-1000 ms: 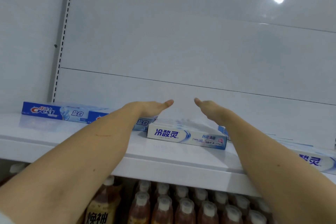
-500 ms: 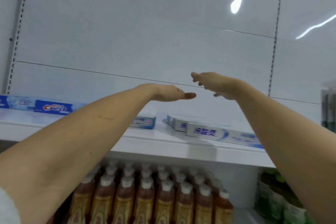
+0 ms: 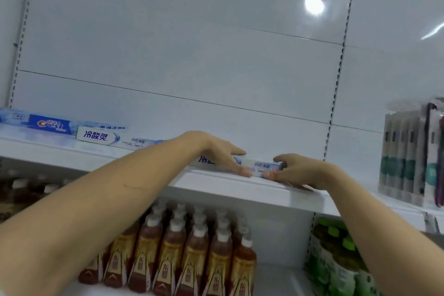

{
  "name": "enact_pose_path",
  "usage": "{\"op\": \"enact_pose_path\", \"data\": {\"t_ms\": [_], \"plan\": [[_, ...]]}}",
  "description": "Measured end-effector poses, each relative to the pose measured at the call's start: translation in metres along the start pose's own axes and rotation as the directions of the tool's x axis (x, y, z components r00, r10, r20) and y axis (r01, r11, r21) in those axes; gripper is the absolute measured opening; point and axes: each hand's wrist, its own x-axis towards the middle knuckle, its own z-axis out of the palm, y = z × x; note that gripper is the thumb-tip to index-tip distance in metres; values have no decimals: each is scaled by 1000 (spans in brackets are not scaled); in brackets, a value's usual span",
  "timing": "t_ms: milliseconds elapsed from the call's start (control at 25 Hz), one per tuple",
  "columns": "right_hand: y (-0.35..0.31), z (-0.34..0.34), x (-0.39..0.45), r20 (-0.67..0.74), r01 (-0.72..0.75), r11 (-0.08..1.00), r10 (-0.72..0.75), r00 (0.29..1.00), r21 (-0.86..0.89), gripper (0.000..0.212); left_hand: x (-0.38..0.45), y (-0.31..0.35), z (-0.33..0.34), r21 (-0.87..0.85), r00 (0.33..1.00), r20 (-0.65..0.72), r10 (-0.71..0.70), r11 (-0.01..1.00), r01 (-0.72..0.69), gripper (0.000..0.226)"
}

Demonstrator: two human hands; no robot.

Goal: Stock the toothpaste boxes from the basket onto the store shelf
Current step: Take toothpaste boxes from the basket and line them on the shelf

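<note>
A white and blue toothpaste box [image 3: 260, 166] lies lengthwise near the front of the white store shelf [image 3: 228, 190]. My left hand [image 3: 216, 151] lies over its left half, thumb on the front face and fingers curled over the top. My right hand [image 3: 295, 170] grips its right end, thumb in front and fingers behind. Further left on the shelf lie a second box of the same kind [image 3: 113, 138] and blue Crest boxes [image 3: 48, 124]. The basket is out of view.
Below the shelf stand rows of brown tea bottles [image 3: 182, 252] and green bottles [image 3: 336, 259]. Packaged toothbrush-like goods [image 3: 410, 154] stand on the shelf at the right. The white back panel [image 3: 192, 55] rises behind.
Both hands hovered open above the shelf before; now they have come down and closed on one toothpaste box. The view has shifted right.
</note>
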Motion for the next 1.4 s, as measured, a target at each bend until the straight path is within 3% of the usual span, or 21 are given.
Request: {"op": "enact_pose_path", "data": {"t_ms": [200, 400, 440, 520, 600, 680, 800, 880, 960, 1040, 1200, 1320, 1400], "plan": [[-13, 20, 60, -135, 54, 977, -83, 987, -206, 39, 29, -30, 8, 26, 995, -94, -22, 999, 24, 80], [-26, 28, 84, -131, -38, 973, 8, 991, -228, 37, 34, -47, 7, 9, 997, -74, -32, 999, 33, 85], [-26, 27, 85, -105, -59, 985, 42, 994, -163, 39, 29, -51, 3, -40, 995, -92, -33, 999, 29, 87], [-35, 25, 77, -16, -100, 984, 104, 994, 149, 54, 19, -78, -9, -195, 973, -179, -147, 974, 112, 98], [-46, 27, 78, -8, -123, 835, 150, 989, 536, 78, 0, -118, -17, -243, 920, -201, -337, 927, 286, 113], [-59, 34, 82, -85, -83, 690, 205, 975, 719, 79, -15, -153, -13, -234, 883, -110, -455, 876, 422, 112], [-78, 44, 90, -67, -110, 676, 230, 971, 729, 63, -20, -168, -8, -242, 879, 36, -476, 849, 469, 112], [-98, 50, 89, 4, -103, 615, 160, 987, 782, 47, -14, -168, -14, -189, 875, 78, -478, 854, 484, 119], [-106, 48, 90, 30, -104, 604, 131, 991, 790, 46, -15, -163, -21, -166, 853, 79, -516, 837, 521, 115], [-102, 42, 95, -29, -122, 637, 222, 975, 761, 51, -9, -163, -24, -136, 840, 80, -536, 829, 542, 105], [-81, 30, 121, -309, -136, 740, 430, 848, 658, 43, 9, -164, -24, -90, 842, 80, -534, 837, 540, 95], [-84, 38, 135, -166, -144, 607, 425, 890, 781, 36, 17, -165, -20, -111, 860, 106, -500, 853, 510, 87], [-85, 39, 140, -91, -147, 508, 413, 906, 849, 45, 17, -164, -19, -154, 863, 117, -491, 850, 504, 86]]}}
